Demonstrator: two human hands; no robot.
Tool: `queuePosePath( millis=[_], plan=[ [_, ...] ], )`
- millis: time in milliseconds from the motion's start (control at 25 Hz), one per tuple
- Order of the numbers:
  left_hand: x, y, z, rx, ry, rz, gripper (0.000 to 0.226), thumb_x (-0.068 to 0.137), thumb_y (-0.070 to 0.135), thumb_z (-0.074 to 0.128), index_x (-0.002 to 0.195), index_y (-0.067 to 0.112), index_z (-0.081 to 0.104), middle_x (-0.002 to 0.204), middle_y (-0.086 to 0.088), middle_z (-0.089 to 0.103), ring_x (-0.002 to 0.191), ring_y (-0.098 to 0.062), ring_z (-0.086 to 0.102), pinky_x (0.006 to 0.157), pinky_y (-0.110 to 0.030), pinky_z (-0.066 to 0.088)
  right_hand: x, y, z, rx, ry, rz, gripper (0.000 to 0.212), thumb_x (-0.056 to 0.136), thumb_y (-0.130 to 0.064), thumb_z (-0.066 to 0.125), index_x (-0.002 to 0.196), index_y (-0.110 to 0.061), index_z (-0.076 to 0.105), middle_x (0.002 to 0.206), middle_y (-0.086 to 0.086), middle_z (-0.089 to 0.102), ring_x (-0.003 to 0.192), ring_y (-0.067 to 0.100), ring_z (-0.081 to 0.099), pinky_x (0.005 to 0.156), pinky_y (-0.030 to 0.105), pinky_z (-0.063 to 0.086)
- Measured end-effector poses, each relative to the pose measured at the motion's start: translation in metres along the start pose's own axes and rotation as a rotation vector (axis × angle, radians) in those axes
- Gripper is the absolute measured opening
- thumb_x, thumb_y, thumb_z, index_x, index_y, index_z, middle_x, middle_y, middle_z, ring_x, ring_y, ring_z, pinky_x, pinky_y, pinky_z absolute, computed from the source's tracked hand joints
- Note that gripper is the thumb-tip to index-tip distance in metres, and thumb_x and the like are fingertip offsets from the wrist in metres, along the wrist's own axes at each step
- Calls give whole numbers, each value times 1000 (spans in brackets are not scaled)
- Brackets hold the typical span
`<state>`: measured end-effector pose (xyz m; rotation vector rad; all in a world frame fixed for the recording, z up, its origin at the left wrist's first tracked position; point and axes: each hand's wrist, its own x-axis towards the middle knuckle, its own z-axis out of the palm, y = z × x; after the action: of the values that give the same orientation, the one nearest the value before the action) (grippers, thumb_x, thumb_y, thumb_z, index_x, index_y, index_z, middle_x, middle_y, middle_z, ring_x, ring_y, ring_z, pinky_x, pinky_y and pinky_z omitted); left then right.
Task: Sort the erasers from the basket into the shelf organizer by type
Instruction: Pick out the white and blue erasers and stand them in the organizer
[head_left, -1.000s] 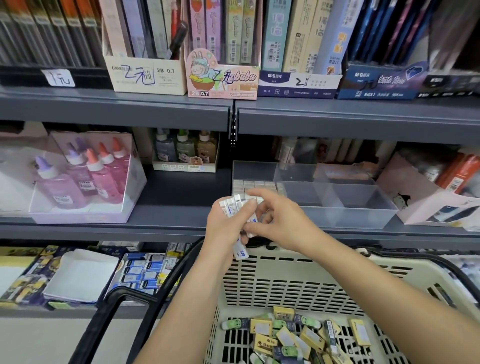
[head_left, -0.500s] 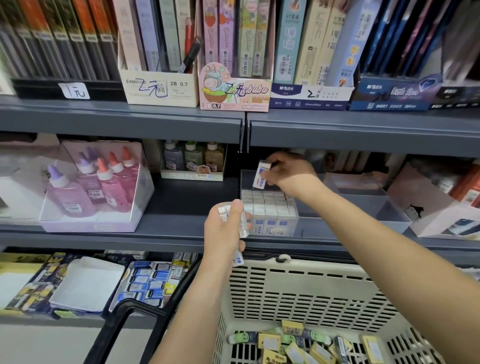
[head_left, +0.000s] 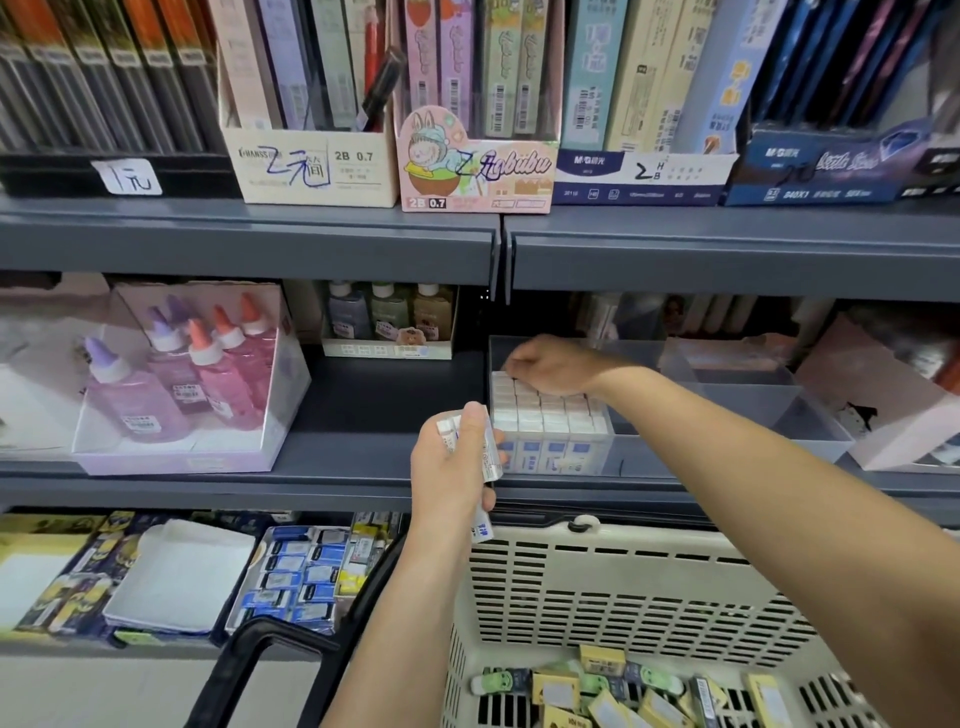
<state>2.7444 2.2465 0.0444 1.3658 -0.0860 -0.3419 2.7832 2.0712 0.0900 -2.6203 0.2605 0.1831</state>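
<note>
Now your left hand (head_left: 452, 467) grips a stack of white erasers (head_left: 485, 441) just in front of the shelf organizer's (head_left: 753, 410) left front corner. Their long sides run roughly upright, leaning a little toward the organizer. Your right hand (head_left: 553, 366) is over the back-left corner of the organizer, fingers curled down onto the rear row of the packed erasers (head_left: 550, 415), which stand on end in tight rows. You cannot tell from this view whether those fingers hold one or only press it home. The two hands are apart, the right one deeper in and nearer the filling spot, so the held stack lies toward you and to the left of it. The basket (head_left: 623, 582) sits below the organizer's front, with loose mixed erasers (head_left: 602, 691) in its bottom.
</note>
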Motion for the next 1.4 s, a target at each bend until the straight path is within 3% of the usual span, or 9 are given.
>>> queuePosePath(
  millis=[120,240,360,560,760,880,1080,1200,1400],
  plan=[
    [-1,1,-1,-39,-4,3,24,92,41,52,100,19,56,77,0,70,53,-5,60,36,-20,37,-22,-10,4,60,194,-43,26,96,-24,45,116,-20,61,105,-10,60,97,7,54,85,20,40],
    [0,2,-1,-84,24,-10,26,93,43,50,99,19,57,77,-2,69,52,-7,58,37,-21,37,-67,-24,23,181,413,-112,10,87,-22,58,93,-27,65,79,-20,61,74,-5,55,66,6,39],
    [1,3,-1,-149,60,-35,35,94,45,47,105,14,56,82,-4,69,54,-9,61,43,-23,45,-109,-41,51,229,330,-139,16,81,-29,66,69,-34,56,63,-19,59,62,-8,53,57,7,42],
    [-3,3,3,-260,55,-102,38,94,43,48,109,9,53,84,-6,70,64,-14,68,53,-24,54,-122,-54,78,137,387,-135,9,77,-30,64,83,-27,59,72,-14,48,72,6,48,69,28,46],
    [-6,0,10,-198,23,-67,25,93,42,50,101,20,56,85,-5,66,77,-17,65,69,-30,55,-118,-57,79,101,396,-107,11,78,-18,60,86,-24,57,74,-11,41,74,10,43,67,27,41],
    [-5,2,8,-199,22,-26,23,93,42,50,97,21,55,86,-6,67,81,-20,65,77,-39,55,-118,-51,67,391,299,-61,19,77,-17,68,71,-27,53,66,-12,50,60,3,48,60,21,43],
    [-1,6,1,-258,36,0,23,93,43,49,94,20,56,76,-2,70,65,-12,67,54,-27,53,-110,-27,27,669,374,-27,26,83,-7,65,85,-30,54,68,-3,62,53,5,60,54,25,49],
    [-1,6,0,-259,50,-32,23,93,42,51,92,19,58,76,-4,69,59,-9,65,50,-23,50,-77,-11,-1,614,491,26,20,86,-1,58,95,-19,62,76,6,64,61,14,60,75,40,53],
    [0,5,-1,-240,55,-55,24,93,40,50,95,18,58,80,-6,69,58,-7,65,49,-21,50,-30,-1,-22,455,429,-9,25,93,-10,52,115,-17,61,87,2,65,65,7,61,66,16,54]
  ],
)
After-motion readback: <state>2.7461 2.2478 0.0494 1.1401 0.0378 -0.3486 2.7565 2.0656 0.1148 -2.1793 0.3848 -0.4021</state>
